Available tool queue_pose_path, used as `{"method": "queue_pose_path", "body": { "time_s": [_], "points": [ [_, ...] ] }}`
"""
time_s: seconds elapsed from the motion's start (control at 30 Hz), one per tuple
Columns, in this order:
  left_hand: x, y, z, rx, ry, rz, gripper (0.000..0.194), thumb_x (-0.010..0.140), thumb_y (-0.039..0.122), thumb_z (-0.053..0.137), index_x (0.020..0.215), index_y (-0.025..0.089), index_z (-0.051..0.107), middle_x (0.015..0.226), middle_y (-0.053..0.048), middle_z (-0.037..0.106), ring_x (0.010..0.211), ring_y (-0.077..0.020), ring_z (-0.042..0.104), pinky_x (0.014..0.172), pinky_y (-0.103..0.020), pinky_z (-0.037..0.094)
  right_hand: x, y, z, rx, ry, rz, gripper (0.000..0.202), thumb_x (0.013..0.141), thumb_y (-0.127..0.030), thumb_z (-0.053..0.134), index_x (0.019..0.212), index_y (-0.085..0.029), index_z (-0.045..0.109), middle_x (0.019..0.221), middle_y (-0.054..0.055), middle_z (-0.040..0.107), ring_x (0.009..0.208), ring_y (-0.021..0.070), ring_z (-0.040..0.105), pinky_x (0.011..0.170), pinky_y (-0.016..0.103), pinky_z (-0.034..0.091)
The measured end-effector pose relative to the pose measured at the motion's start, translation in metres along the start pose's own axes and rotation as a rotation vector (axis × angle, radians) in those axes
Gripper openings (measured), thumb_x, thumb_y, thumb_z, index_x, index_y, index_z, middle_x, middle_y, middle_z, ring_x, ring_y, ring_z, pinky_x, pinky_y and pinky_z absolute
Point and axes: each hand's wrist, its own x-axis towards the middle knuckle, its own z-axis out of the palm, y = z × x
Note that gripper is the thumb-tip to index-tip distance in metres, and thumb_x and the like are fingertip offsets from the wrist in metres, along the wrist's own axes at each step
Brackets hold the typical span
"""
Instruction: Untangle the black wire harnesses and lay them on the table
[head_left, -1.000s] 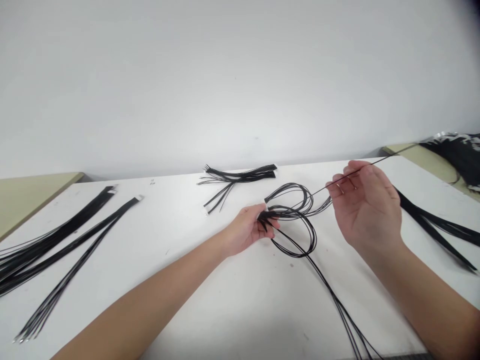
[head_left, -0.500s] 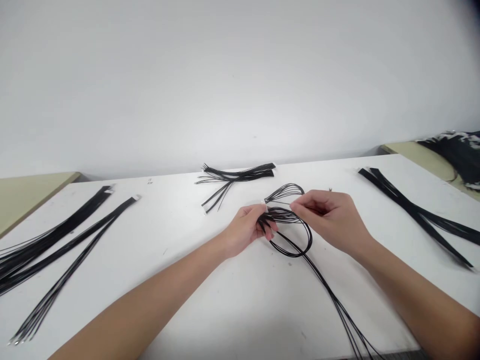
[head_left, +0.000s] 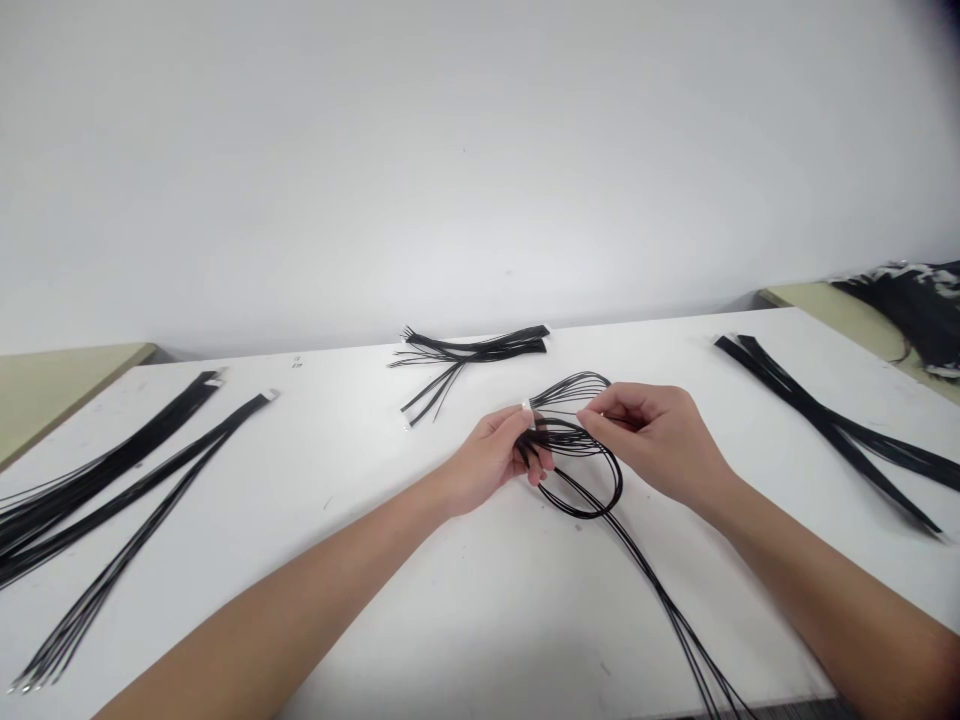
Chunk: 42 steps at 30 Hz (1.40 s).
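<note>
Left hand (head_left: 491, 455) gripping wires (head_left: 562, 437), right hand (head_left: 666, 435) pinching

At its far edge the white table (head_left: 420, 610) was backed by a pale wall (head_left: 465, 150); it was flanked by a left tan surface (head_left: 67, 395). Left wire bundles (head_left: 150, 435), far wire bundles (head_left: 502, 347) and crossed right wire bundles (head_left: 810, 408) were laid on it.

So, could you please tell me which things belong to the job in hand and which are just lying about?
In hand:
- Small white connector, left hand
- Thin looped black wires, right hand

Lying about:
- Left black wire bundles
- Far black wire bundles
- Right black wire bundles
- Black, white-flecked heap
</note>
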Motion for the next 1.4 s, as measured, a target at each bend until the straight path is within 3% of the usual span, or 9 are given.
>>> {"method": "queue_pose_path", "body": {
  "time_s": [0.33, 0.67, 0.97, 1.13, 1.2, 1.3, 1.4],
  "points": [
    [-0.001, -0.002, -0.001, 0.094, -0.032, 0.021, 0.028, 0.094, 0.040, 0.042, 0.083, 0.017, 0.051, 0.066, -0.004, 0.063, 0.054, -0.0118, 0.055, 0.058, -0.025, 0.040, 0.008, 0.008, -0.004, 0.099, -0.117, 0.088, 0.028, 0.081, -0.038, 0.060, 0.065, -0.016, 0.061, 0.061, -0.001, 0.049, 0.054, 0.0083, 0.038, 0.049, 0.022, 0.031],
    [-0.003, -0.002, -0.003, 0.147, -0.060, -0.034, 0.029, 0.093, 0.044, 0.043, 0.092, 0.017, 0.054, 0.067, -0.005, 0.062, 0.056, -0.0119, 0.053, 0.062, -0.027, 0.039, 0.001, 0.012, 0.016, -0.024, -0.029, -0.132, 0.018, 0.083, -0.036, 0.060, 0.079, -0.023, 0.072, 0.078, 0.003, 0.067, 0.055, 0.0120, 0.044, 0.050, 0.027, 0.034],
    [-0.001, 0.000, -0.002, 0.008, -0.072, -0.054, 0.027, 0.092, 0.037, 0.046, 0.082, 0.014, 0.057, 0.064, -0.007, 0.062, 0.052, -0.0123, 0.054, 0.061, -0.027, 0.041, 0.003, 0.010, 0.013, 0.000, -0.083, -0.094, 0.018, 0.085, -0.038, 0.060, 0.081, -0.023, 0.071, 0.081, 0.002, 0.067, 0.058, 0.0110, 0.046, 0.052, 0.026, 0.036],
    [0.002, 0.000, -0.003, -0.185, 0.046, -0.071, 0.024, 0.090, 0.032, 0.047, 0.076, 0.014, 0.056, 0.064, -0.004, 0.060, 0.050, -0.0104, 0.050, 0.063, -0.027, 0.046, 0.012, 0.014, -0.008, 0.031, 0.091, 0.003, 0.029, 0.079, -0.045, 0.065, 0.097, -0.022, 0.067, 0.088, 0.004, 0.066, 0.061, 0.0115, 0.055, 0.052, 0.025, 0.043],
    [0.003, 0.001, -0.005, -0.262, 0.090, -0.072, 0.023, 0.090, 0.032, 0.044, 0.077, 0.015, 0.055, 0.063, -0.001, 0.057, 0.047, -0.0084, 0.045, 0.064, -0.027, 0.047, 0.016, 0.017, -0.017, 0.015, 0.133, 0.032, 0.028, 0.082, -0.046, 0.062, 0.094, -0.021, 0.065, 0.089, 0.005, 0.066, 0.066, 0.0133, 0.060, 0.055, 0.024, 0.046],
    [0.005, 0.002, -0.007, -0.369, 0.147, -0.055, 0.024, 0.090, 0.033, 0.043, 0.075, 0.016, 0.052, 0.064, 0.001, 0.053, 0.045, -0.0063, 0.038, 0.063, -0.025, 0.047, 0.021, 0.020, -0.026, -0.026, 0.017, 0.106, 0.026, 0.085, -0.042, 0.057, 0.080, -0.018, 0.064, 0.080, 0.005, 0.066, 0.060, 0.0130, 0.061, 0.052, 0.024, 0.047],
    [0.007, 0.003, -0.008, -0.428, 0.175, -0.042, 0.025, 0.090, 0.032, 0.043, 0.073, 0.016, 0.051, 0.066, 0.002, 0.052, 0.046, -0.0056, 0.037, 0.064, -0.024, 0.048, 0.020, 0.021, -0.028, -0.041, -0.253, 0.127, 0.023, 0.083, -0.036, 0.058, 0.071, -0.017, 0.065, 0.073, 0.005, 0.065, 0.057, 0.0122, 0.059, 0.050, 0.024, 0.048]
  ]
}}
